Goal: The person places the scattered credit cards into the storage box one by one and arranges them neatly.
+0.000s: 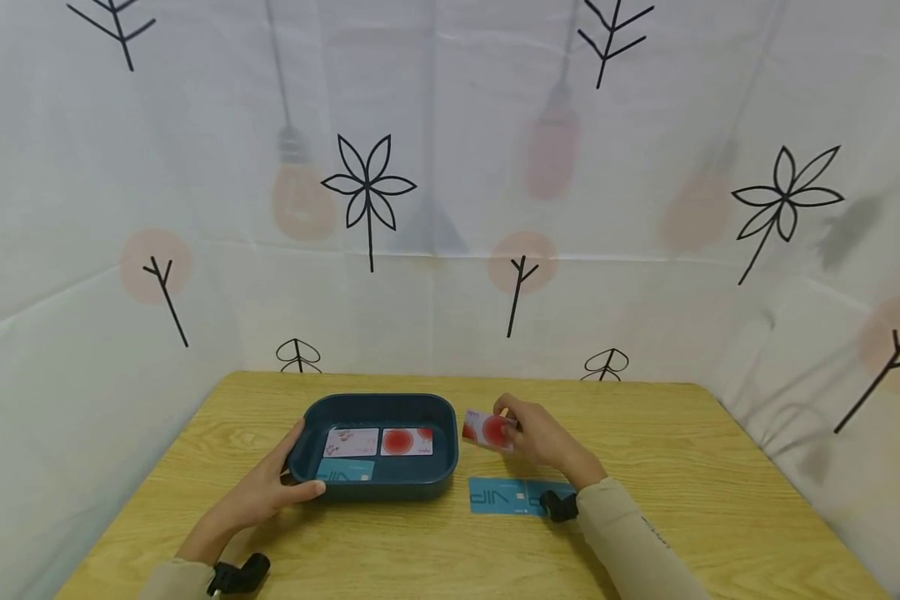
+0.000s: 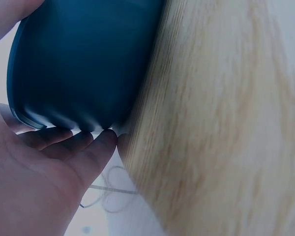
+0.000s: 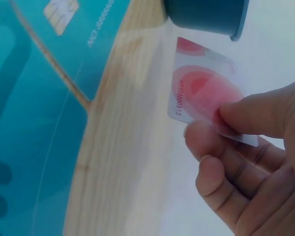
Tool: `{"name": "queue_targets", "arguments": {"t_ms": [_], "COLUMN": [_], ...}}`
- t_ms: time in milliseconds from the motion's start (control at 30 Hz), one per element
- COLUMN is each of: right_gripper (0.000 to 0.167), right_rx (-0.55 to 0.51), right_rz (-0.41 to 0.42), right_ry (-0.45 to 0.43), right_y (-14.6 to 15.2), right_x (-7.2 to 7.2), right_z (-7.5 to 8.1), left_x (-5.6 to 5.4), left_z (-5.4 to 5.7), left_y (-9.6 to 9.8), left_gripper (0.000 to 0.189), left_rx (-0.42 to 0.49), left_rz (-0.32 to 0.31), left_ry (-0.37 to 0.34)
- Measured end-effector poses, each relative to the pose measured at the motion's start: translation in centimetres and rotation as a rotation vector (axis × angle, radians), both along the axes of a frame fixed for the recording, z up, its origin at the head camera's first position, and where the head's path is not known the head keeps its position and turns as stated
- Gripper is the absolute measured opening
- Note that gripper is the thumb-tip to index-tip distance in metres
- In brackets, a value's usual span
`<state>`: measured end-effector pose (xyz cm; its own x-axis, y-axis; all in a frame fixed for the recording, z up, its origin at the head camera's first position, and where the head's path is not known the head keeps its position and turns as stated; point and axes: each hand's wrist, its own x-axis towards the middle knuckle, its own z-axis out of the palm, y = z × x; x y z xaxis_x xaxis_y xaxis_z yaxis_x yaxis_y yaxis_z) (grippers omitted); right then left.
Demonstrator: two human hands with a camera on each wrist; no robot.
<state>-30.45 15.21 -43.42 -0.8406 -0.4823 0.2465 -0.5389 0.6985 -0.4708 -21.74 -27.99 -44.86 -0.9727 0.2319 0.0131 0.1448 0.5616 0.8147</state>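
smooth, round-cornered tray contains floral card far left, red card far right, blue card near left. left hand grips tray's left end. right hand pinches second red card, thin, rectangular, right of tray above wood-grained table.

The yellowish, wood-grained bench carried a dark teal, rounded rectangular tub and, near the tub's right end, two flat light-blue rectangular cards with darker lettering, lying side by side.
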Motion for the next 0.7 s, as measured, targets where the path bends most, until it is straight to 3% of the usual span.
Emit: {"name": "queue_targets", "arguments": {"t_ms": [700], "right_gripper": [0.02], "right_rx": [-0.142], "right_rz": [0.017], "right_ry": [0.18], "right_y": [-0.5], "right_x": [0.8], "right_z": [1.8], "left_x": [0.0], "left_z": [0.1], "left_y": [0.2], "left_gripper": [0.104], "left_rx": [0.016], "left_rz": [0.0], "left_ry": [-0.016]}}
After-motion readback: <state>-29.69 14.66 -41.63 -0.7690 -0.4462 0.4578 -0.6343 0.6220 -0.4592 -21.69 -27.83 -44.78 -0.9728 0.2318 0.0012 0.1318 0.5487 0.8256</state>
